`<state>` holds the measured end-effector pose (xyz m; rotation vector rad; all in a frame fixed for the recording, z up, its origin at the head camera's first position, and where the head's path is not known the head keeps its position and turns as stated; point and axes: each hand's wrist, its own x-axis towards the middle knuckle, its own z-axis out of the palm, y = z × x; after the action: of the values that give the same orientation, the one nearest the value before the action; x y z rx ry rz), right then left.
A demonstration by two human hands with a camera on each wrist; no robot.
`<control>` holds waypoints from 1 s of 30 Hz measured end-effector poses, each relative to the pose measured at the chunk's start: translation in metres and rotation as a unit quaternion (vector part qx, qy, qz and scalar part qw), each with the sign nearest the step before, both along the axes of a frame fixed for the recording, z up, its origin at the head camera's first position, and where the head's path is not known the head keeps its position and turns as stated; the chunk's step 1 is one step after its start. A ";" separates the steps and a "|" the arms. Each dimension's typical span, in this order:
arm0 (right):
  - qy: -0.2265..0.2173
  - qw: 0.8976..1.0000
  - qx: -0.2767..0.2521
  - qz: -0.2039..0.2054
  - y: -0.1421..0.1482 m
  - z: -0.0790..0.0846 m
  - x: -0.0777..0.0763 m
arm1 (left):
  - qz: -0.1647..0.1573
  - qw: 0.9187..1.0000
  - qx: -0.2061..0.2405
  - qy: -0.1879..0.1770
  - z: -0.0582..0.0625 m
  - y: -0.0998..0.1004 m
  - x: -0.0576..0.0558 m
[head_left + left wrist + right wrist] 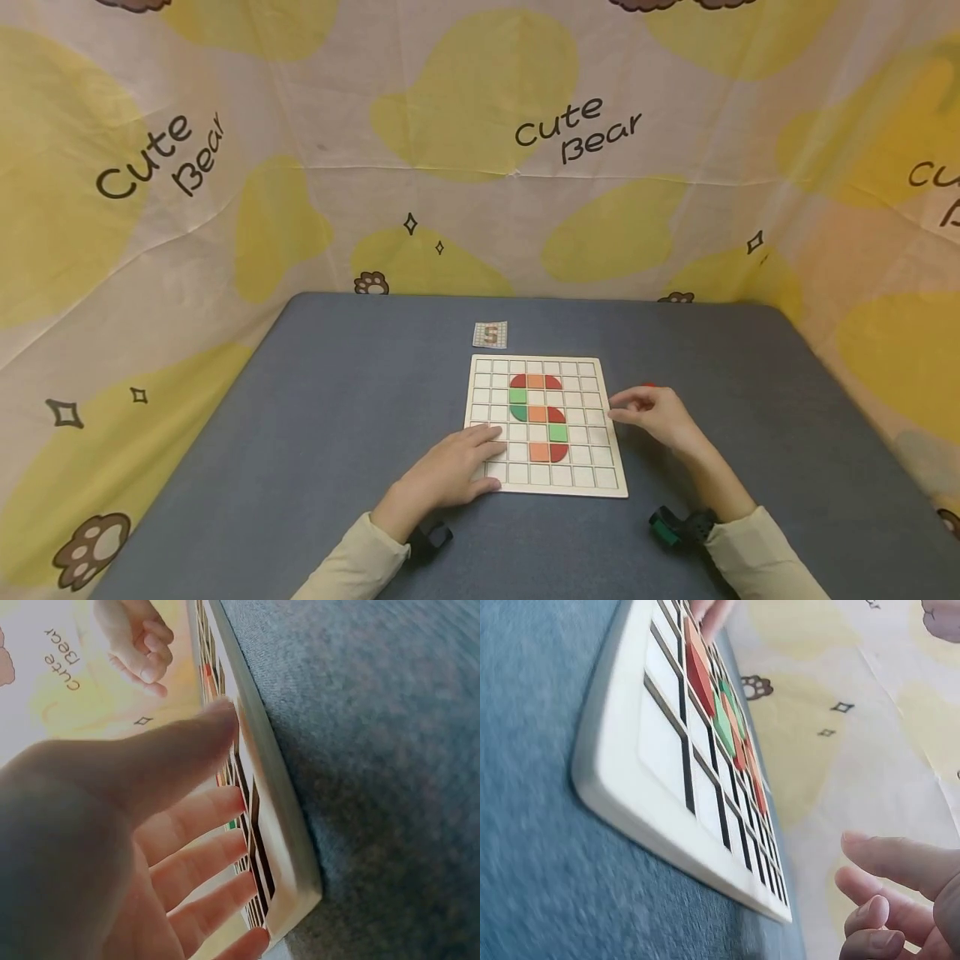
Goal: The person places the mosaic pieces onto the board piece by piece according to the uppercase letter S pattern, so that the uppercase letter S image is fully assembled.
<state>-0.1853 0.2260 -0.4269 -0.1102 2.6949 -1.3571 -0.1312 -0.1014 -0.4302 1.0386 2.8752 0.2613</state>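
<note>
A pale square grid board (551, 492) lies on the dark cloth, with red, orange and green tiles (558, 432) set in its cells in an S-like figure. My left hand (454, 468) rests on the board's near left corner, fingers stretched over the cells and thumb at the near edge. Just beyond the board's right edge is my right hand (658, 417), its fingers loosely bent. Nothing shows between those fingers (889, 889) in the right wrist view. A red piece (649, 385) peeks out behind its knuckles, mostly hidden.
A small card (491, 335) printed with a 5-like figure on a grid lies behind the board. The blue-grey table (360, 375) extends on both sides. A pale yellow-patterned cloth (465, 200) hangs around its back and sides.
</note>
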 end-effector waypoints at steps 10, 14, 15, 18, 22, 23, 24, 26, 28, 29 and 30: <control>0.012 1.000 0.001 -0.015 0.015 -0.001 -0.005 | 0.002 1.000 0.003 0.000 -0.002 0.000 0.000; 0.012 1.000 -0.001 -0.028 0.019 0.000 -0.006 | 0.000 1.000 0.007 0.002 -0.003 -0.001 -0.001; 0.011 0.999 -0.001 -0.033 0.020 0.000 -0.006 | -0.001 1.000 0.008 0.003 -0.003 -0.001 -0.001; 0.012 0.999 -0.003 -0.042 0.025 -0.001 -0.009 | -0.002 1.000 0.010 0.004 -0.003 -0.001 0.000; 0.009 0.999 0.002 -0.053 0.032 -0.003 -0.013 | -0.002 1.000 0.012 0.005 -0.002 -0.001 0.000; 0.007 0.998 0.002 -0.056 0.034 -0.004 -0.014 | -0.001 1.000 0.012 0.004 -0.002 -0.001 0.000; 0.005 0.998 0.002 -0.060 0.035 -0.004 -0.015 | 0.000 1.000 0.013 0.003 -0.002 0.000 0.000; 0.000 0.998 0.003 -0.066 0.038 -0.005 -0.017 | 0.001 1.000 0.014 0.001 -0.001 0.000 0.001; -0.003 0.997 0.003 -0.073 0.041 -0.007 -0.019 | 0.002 1.000 0.012 0.000 -0.001 0.000 0.001; -0.006 0.997 0.004 -0.076 0.043 -0.008 -0.020 | 0.002 1.000 0.011 0.002 -0.001 0.000 0.001; -0.007 0.997 0.006 -0.078 0.044 -0.009 -0.021 | 0.002 1.000 0.010 0.001 -0.001 0.000 0.001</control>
<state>-0.2063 0.2702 -0.4355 0.1142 2.7496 -1.3755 -0.1305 -0.1015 -0.4314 1.0365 2.8831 0.2906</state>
